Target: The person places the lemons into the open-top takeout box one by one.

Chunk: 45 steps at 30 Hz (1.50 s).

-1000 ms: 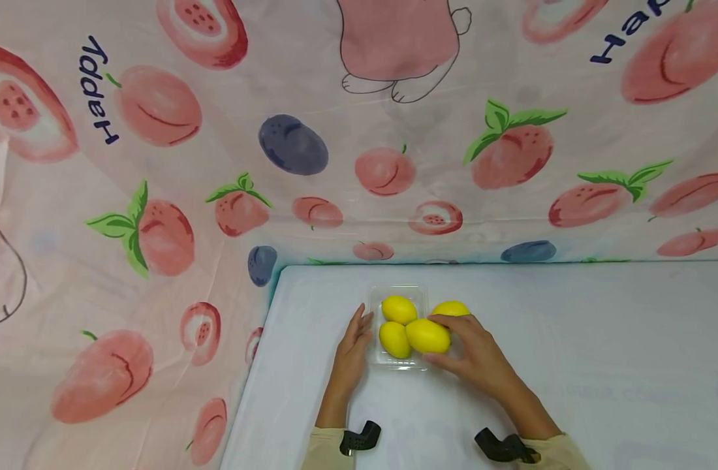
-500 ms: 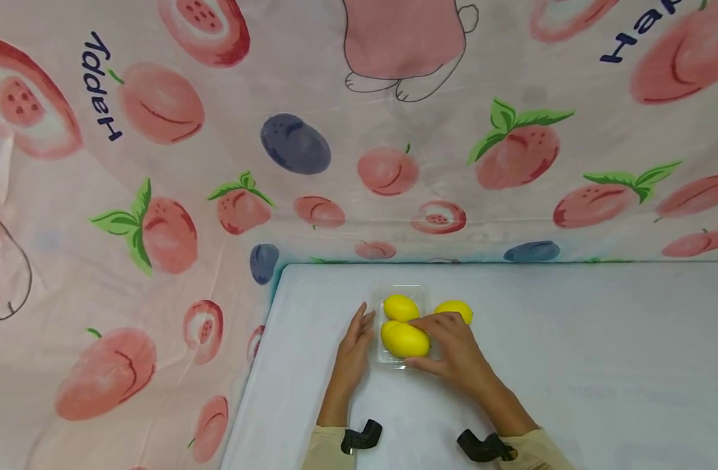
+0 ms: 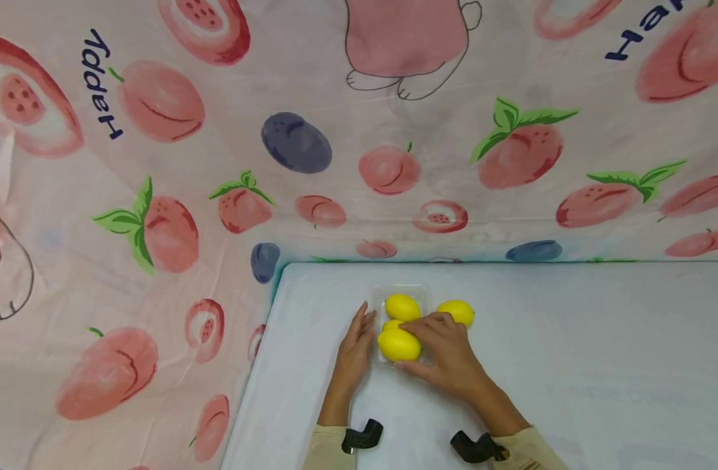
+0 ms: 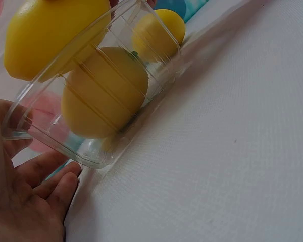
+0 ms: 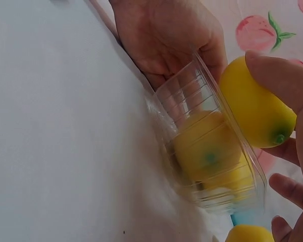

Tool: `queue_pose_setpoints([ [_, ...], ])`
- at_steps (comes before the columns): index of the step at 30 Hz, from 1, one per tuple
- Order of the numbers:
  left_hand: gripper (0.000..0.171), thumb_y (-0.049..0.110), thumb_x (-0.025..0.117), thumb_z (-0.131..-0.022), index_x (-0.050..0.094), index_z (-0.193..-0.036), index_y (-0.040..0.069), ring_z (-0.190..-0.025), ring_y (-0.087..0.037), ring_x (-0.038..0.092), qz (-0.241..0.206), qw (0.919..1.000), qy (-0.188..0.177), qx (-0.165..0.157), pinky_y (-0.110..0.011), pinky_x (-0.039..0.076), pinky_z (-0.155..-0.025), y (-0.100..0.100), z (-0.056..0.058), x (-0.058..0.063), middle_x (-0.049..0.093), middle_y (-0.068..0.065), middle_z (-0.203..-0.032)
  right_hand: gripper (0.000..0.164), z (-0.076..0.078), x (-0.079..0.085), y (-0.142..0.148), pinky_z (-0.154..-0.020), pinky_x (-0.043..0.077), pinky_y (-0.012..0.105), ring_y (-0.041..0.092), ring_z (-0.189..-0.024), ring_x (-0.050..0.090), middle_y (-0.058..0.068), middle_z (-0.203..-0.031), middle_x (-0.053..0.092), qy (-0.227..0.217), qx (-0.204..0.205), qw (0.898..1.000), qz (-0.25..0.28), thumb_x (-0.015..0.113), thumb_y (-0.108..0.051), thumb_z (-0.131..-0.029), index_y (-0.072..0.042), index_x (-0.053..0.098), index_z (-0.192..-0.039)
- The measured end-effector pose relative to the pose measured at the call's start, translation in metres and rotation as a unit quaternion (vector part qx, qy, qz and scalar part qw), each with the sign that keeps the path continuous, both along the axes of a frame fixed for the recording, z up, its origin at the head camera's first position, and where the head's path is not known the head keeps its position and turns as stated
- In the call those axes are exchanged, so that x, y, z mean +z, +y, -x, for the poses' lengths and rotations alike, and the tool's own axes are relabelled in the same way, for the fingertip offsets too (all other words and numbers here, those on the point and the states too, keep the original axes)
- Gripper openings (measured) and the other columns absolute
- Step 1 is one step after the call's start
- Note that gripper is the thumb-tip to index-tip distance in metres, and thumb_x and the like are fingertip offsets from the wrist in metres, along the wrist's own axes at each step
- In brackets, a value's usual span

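Observation:
A clear plastic container (image 3: 378,290) stands on the table with two yellow lemons inside, a far lemon (image 3: 403,307) and a near lemon (image 4: 105,93). Between thumb and fingers, my right hand (image 3: 447,352) holds another lemon (image 3: 399,344) over the container's near end. In the right wrist view this held lemon (image 5: 255,108) is up at the rim, above the near lemon, which it partly hides from the head view. My left hand (image 3: 353,349) lies along the container's left side with extended fingers (image 4: 43,169) at its wall.
One more lemon (image 3: 456,313) lies on the white tabletop (image 3: 570,365), just right of the container and beyond my right hand. A fruit-printed cloth (image 3: 312,78) hangs behind the table and along its left side.
My right hand has carried the held lemon leftward, from the container's right edge to over its near end. The left hand has stayed by the container's left side.

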<state>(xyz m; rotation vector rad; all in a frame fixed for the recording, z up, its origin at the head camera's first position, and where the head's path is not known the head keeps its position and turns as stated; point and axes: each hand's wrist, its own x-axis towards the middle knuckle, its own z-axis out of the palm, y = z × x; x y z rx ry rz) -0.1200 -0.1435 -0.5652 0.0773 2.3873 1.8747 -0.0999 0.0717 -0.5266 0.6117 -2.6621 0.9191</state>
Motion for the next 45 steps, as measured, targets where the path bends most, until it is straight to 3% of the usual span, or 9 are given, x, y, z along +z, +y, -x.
queue_pose_setpoints([
  [9,0.053,0.023,0.045,-0.109,0.034,-0.16,0.033,-0.146,-0.026,0.044,-0.006,1.0,0.003,0.004,-0.054,0.032,-0.122,0.001,0.0,-0.001,0.05,-0.001,-0.156,0.062,0.0,-0.003,-0.002,-0.082,0.038,0.042,0.022,-0.115,0.052,-0.005,-0.116,0.07,0.019,-0.003,0.999,-0.044,0.084,-0.059,-0.073,-0.026,0.072,-0.124],
  [33,0.053,0.025,0.045,-0.109,0.033,-0.16,0.033,-0.144,-0.026,0.047,0.001,0.9999,0.003,0.01,-0.054,0.034,-0.121,0.001,-0.001,-0.002,0.051,0.0,-0.155,0.054,0.0,-0.004,-0.011,-0.084,0.037,0.049,0.023,-0.115,0.052,-0.008,-0.112,0.068,0.05,-0.001,0.996,-0.073,0.083,-0.054,-0.076,-0.033,0.072,-0.124],
  [41,0.054,0.023,0.045,-0.108,0.034,-0.16,0.033,-0.144,-0.025,0.047,-0.001,0.9999,-0.001,0.013,-0.053,0.033,-0.121,0.002,-0.002,-0.002,0.051,0.001,-0.155,0.069,-0.003,-0.004,-0.013,-0.084,0.035,0.048,0.023,-0.114,0.052,-0.005,-0.121,0.069,0.038,-0.003,0.998,-0.059,0.083,-0.057,-0.076,-0.031,0.064,-0.137],
  [45,0.054,0.022,0.045,-0.108,0.034,-0.16,0.031,-0.144,-0.027,0.046,-0.012,0.9998,-0.003,0.015,-0.054,0.032,-0.122,0.002,-0.001,-0.003,0.05,-0.002,-0.156,0.069,-0.006,-0.004,-0.014,-0.086,0.034,0.048,0.023,-0.115,0.053,-0.005,-0.123,0.071,0.018,-0.019,0.998,-0.061,0.083,-0.059,-0.075,-0.025,0.065,-0.131],
])
